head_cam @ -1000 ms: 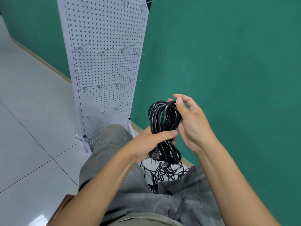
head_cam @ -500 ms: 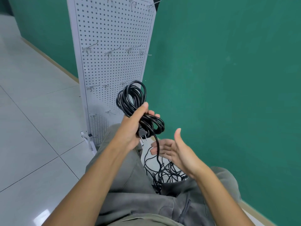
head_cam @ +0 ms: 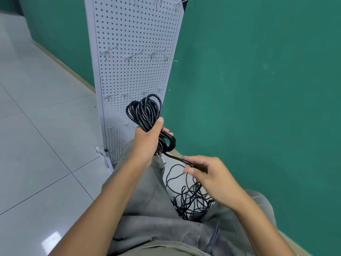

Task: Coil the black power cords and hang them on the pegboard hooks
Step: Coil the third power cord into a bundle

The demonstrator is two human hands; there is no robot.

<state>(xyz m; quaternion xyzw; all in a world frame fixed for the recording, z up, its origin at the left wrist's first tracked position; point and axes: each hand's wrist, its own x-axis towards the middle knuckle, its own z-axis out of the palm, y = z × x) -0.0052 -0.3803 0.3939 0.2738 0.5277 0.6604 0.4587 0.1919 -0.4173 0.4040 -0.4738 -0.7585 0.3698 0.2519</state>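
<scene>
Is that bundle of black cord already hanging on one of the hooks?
No, the coiled cord is gripped in the left hand, held in front of the pegboard.

text: none readable | labels: none | numbers: none

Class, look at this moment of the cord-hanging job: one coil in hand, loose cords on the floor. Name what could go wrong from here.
1. The left hand grips the coiled cord at one spot only, nothing ties it; its loops may spring apart before reaching a pegboard hook.
2. The right hand pinches the loose tail; pulling it could unwind a turn.
3. The tangled cords lie between the legs, so they could snag a foot.
</scene>
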